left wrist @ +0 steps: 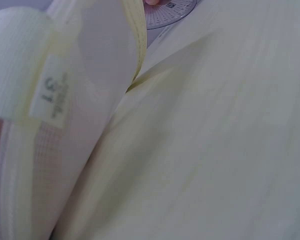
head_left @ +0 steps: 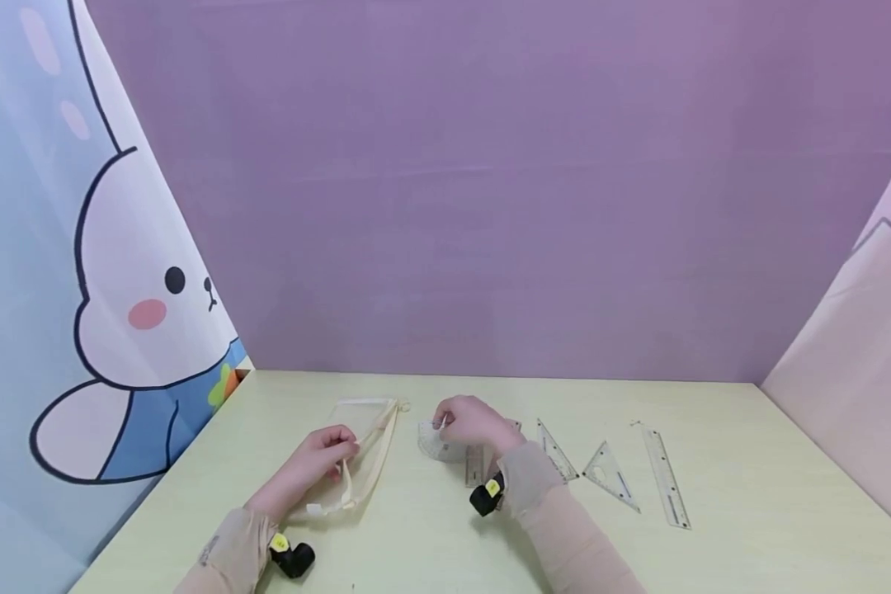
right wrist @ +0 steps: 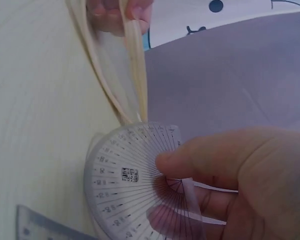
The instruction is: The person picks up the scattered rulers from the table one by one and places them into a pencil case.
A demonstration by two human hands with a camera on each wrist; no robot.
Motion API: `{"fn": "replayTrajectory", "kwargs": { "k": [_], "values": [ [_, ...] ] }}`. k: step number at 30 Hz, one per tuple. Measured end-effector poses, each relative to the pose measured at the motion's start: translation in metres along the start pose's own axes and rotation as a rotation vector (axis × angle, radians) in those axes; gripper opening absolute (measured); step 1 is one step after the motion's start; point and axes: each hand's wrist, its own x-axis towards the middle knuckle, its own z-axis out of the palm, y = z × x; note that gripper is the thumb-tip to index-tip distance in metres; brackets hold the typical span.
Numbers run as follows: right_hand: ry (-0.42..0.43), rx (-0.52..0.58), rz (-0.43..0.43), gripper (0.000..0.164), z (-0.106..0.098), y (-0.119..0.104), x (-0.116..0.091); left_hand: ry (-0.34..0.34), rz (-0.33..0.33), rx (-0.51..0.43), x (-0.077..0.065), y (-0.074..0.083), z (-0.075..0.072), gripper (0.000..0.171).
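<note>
My left hand [head_left: 313, 458] pinches the upper edge of a cream mesh zip pouch [left wrist: 102, 60]. The pouch mouth is parted and faces right in the head view. Between thumb and fingers, my right hand [head_left: 475, 421] holds a clear protractor [right wrist: 117, 192] by its straight side. Its curved edge points toward the pouch, and in the right wrist view it overlaps the near end of the mouth. A short clear ruler [head_left: 474, 467] lies under the right wrist, partly hidden by it. A printed tag [left wrist: 51, 92] shows on the pouch.
To the right of my right arm lie a slim set square [head_left: 556, 450], a wider set square [head_left: 611, 476] and a long clear ruler [head_left: 667, 477]. A purple backdrop [head_left: 490, 206] closes off the table's far edge, with printed curtains on both sides.
</note>
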Motion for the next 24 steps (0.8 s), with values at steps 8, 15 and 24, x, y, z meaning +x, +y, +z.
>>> {"fn": "replayTrajectory", "kwargs": {
  "k": [8,15,24],
  "values": [
    [0.035,0.323,0.071,0.016,-0.01,0.022,0.001,-0.012,0.013,0.007,-0.001,0.004,-0.001,0.012],
    [0.093,0.632,0.175,0.029,-0.009,0.044,0.004,-0.018,0.016,0.015,-0.002,0.006,-0.002,0.009],
    [0.117,0.861,0.201,0.026,-0.008,0.051,0.004,-0.005,0.006,-0.001,0.0,0.0,-0.002,0.013]
  ]
}}
